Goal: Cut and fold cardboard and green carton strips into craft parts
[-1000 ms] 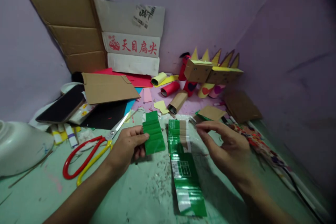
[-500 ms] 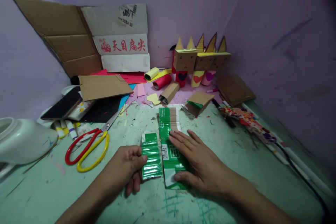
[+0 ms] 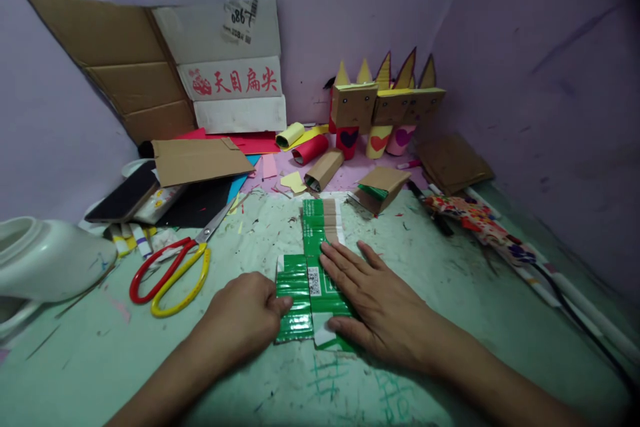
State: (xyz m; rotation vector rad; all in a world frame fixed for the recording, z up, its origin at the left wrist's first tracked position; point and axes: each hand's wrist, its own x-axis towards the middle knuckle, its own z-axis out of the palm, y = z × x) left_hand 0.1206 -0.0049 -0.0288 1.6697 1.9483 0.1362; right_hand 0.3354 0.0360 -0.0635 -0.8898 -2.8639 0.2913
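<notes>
A short green cardboard piece lies on the pale green table, its right edge against a longer green cardboard strip. My left hand grips the short piece at its left edge, thumb on top and the other fingers curled. Spread flat over the right part of the long strip is my right hand, which hides some of its printing. The strip shows a QR code, a bare brown ridged patch at its far end and a white patch near my right thumb.
Scissors with red and yellow handles lie left of my left hand, near a white jug. Behind are a brown cardboard tube, a folded cardboard piece and box-headed figures. A floral object lies at right.
My left hand has moved right with the short piece, closing the gap to the long strip, and its lower fingers have curled in. The view has shifted slightly.
</notes>
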